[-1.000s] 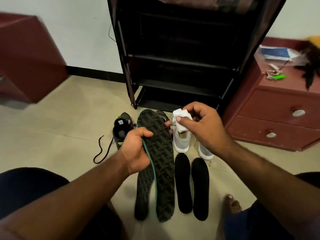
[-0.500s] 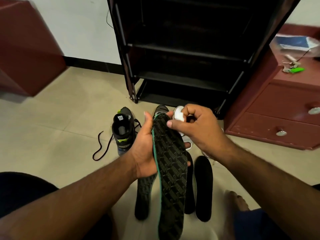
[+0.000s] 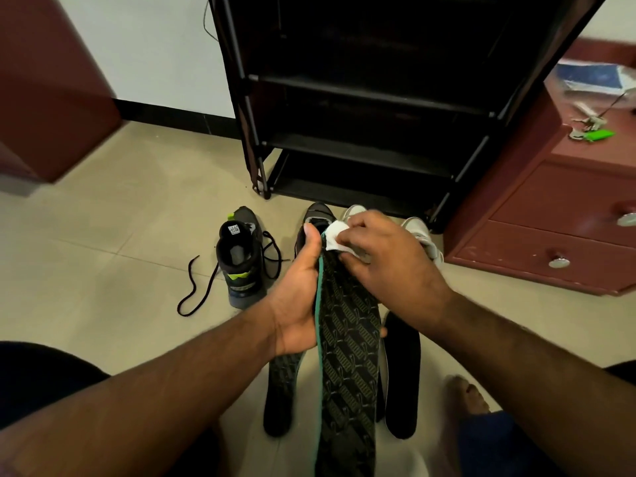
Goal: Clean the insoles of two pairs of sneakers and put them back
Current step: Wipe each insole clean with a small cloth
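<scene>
Black sneaker [image 3: 241, 261] sits clear at left, left hand [image 3: 296, 297] wraps the patterned insole [image 3: 347, 342] mid-length, right hand [image 3: 382, 259] pinches a white wipe [image 3: 335, 239] onto its toe end: unsupported toe may flex away, wipe may slip.

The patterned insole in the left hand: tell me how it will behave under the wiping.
The patterned insole is thin and long, so it probably flexes under pressure. The left hand holds it only mid-length, so the far end under the white cloth may bend away. It likely weighs little; one hand carries it easily.
</scene>
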Tool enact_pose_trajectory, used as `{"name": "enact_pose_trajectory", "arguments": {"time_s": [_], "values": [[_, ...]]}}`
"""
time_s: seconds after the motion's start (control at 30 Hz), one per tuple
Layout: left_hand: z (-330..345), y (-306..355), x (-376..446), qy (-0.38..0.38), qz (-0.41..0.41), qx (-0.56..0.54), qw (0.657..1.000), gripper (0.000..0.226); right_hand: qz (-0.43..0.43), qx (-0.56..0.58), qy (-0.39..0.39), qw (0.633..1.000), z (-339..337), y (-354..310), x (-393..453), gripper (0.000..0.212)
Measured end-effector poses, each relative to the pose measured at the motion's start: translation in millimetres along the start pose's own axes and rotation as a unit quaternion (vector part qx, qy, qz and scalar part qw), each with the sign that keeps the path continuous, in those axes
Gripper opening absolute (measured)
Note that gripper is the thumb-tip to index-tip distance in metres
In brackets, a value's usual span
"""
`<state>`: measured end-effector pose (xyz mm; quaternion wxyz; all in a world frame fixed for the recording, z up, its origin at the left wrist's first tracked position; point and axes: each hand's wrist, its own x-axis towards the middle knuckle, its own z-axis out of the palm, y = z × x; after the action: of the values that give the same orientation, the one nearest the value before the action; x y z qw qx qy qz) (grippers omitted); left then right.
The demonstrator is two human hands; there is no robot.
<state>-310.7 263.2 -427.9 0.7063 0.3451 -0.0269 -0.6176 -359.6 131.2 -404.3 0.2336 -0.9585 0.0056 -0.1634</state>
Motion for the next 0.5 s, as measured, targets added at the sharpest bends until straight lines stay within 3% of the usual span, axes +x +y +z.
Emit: {"name": "enact_pose_trajectory", "arguments": {"time_s": [0.17, 0.3, 0.5], "values": [[-2.5, 1.2, 0.9, -0.013, 0.002, 0.001, 1.0, 0.097, -0.026, -0.17, 0.064, 0.983, -3.4, -3.8, 6.4, 0.016], [-6.1, 4.8, -0.1, -0.034, 0.014, -0.004, 0.999, 0.097, -0.03, -0.057, 0.09, 0.994, -3.4, -8.0, 12.0, 0.015], [-8.8, 3.6, -0.1, -0.049, 0.005, -0.009, 0.999, 0.1, -0.109, -0.027, 0.002, 0.994, 7.9, -0.4, 14.3, 0.029]]}}
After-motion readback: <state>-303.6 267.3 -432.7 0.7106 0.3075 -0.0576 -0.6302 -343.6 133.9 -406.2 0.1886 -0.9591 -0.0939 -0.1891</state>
